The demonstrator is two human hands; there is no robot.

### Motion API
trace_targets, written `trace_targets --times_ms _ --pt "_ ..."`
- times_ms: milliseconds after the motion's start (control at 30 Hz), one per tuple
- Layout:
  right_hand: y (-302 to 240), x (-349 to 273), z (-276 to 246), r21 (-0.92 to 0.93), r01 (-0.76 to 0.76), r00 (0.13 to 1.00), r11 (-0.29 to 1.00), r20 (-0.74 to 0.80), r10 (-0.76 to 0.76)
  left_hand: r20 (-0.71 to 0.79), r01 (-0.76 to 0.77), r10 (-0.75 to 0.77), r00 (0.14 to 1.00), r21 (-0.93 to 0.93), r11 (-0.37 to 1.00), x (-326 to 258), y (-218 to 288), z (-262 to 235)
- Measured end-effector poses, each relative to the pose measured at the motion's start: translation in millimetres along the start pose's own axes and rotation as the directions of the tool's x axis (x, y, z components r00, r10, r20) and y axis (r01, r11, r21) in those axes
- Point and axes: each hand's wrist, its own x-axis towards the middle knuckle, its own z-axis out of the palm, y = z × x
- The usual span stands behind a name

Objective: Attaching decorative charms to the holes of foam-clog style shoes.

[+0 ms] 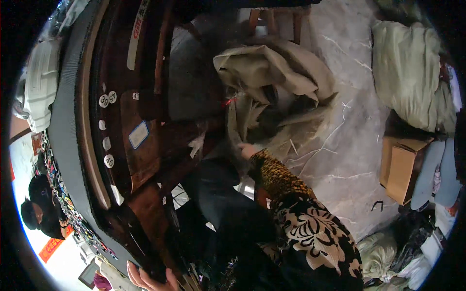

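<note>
A large tan woven sack (315, 72) stands on the floor ahead of me, its mouth gaping and its inside dark. My right hand (247, 151) reaches out to it, fingers closed on the near left part of its rim. What lies deep in the sack is too dark to make out. At the lower left, my left hand (153, 279) rests by the near corner of the dark wooden table (141, 169), fingers and thumb apart and holding nothing I can see. The lower part of that hand is cut off by the picture's edge.
Grey matting (65, 111) covers the tabletop at left. A wooden stool (297, 24) stands beyond the sack. At right are a stuffed greenish sack (405, 72), a cardboard box (402, 169) and bags. White string (335, 131) lies on the floor. A person (41, 208) is at far left.
</note>
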Motion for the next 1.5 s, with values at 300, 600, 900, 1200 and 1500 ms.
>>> trace_targets --times_ms 300,600,900,1200,1500 --pt "71 101 -214 -0.823 0.172 0.977 0.541 0.070 -0.203 0.032 0.023 -0.026 0.999 0.109 0.994 -1 2 -5" --pt "25 161 -256 -0.520 -0.212 0.929 0.828 -0.371 0.005 0.113 0.128 -0.147 0.983 0.163 0.978 3 13 -4" --pt "28 171 -221 -0.449 -0.232 0.904 0.863 -0.427 0.020 0.123 0.103 -0.116 0.986 0.101 0.990 -5 8 -7" --pt "27 164 -208 -0.406 -0.220 0.888 0.887 -0.459 0.010 0.137 0.121 -0.124 0.983 0.029 0.992 -26 -1 -4" --pt "-1 171 -216 -0.366 -0.194 0.858 0.910 -0.513 -0.023 0.166 0.231 -0.206 0.964 -0.148 0.962 -47 -9 8"
